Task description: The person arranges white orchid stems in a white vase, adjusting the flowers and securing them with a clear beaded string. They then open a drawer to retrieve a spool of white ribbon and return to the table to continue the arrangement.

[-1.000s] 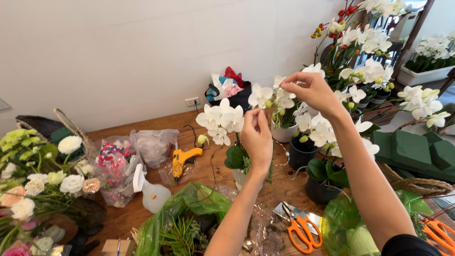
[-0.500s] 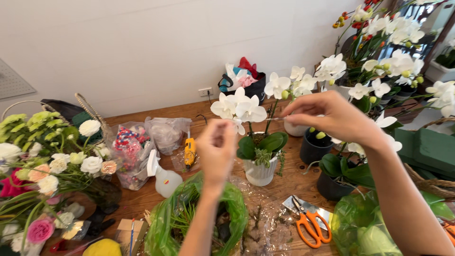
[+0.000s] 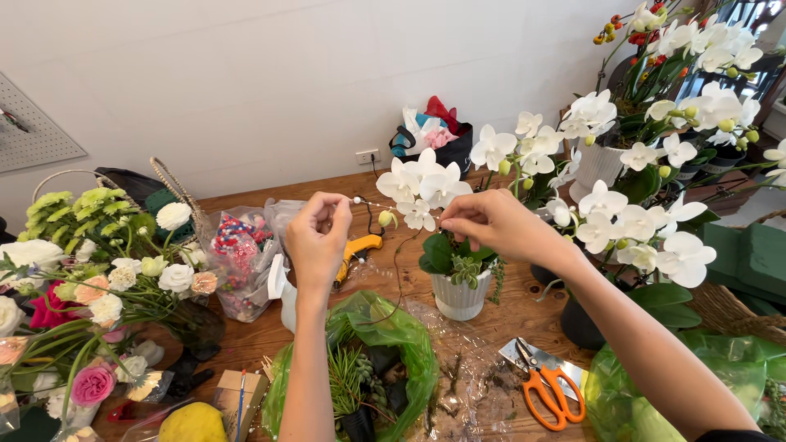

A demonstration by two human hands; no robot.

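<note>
While both hands pinch a thin beaded wire stretched between them, left hand and right hand hover above the tabletop, just before the white orchid in its ribbed white pot.

We seem to be in a florist's workshop: around the wooden worktable we see potted white orchids, cut blooms at its left end, orange scissors and green wrapping.

Bare wooden table lies open right of the white ribbed pot; orange scissors block below it, green wrapping crowds its left.
</note>
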